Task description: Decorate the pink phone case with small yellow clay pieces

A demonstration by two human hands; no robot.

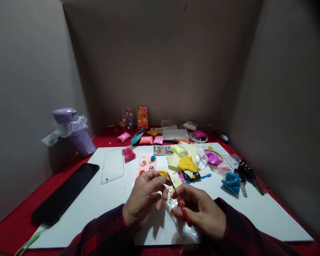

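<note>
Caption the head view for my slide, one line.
Left hand holds a yellow piece; right hand holds red-handled scissors at it.

Both forearms are covered by long sleeves in a checked cloth of black or very dark navy crossed with deep red, the left sleeve [102,229] showing its red bands along the forearm and the right sleeve [241,227] looking darker near the wrist. Each sleeve ends at the wrist, leaving the left hand [146,196] and right hand [202,212] bare; shadow blurs the finer weave.
</note>
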